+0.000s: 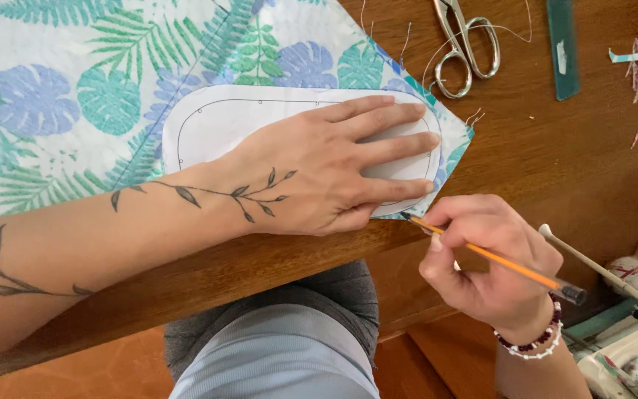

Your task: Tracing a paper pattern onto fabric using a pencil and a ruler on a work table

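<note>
Matt paper template [215, 125] lies on printed cloth [53, 103] over glossy wooden table [555, 148], beside shiny metal scissors [467, 44].

a home sewing table: scissors [467, 46], leaf-print fabric [75, 96], paper pattern [260, 122].

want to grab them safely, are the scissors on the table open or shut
Shut. The scissors lie flat on the wooden table, their two handle loops side by side and the blades together; the tips are cut off by the frame.

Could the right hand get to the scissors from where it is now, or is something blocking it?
Probably yes. The right hand holds a pencil at the table edge, and bare wood lies between it and the scissors. It would have to free its fingers first, though.
</note>
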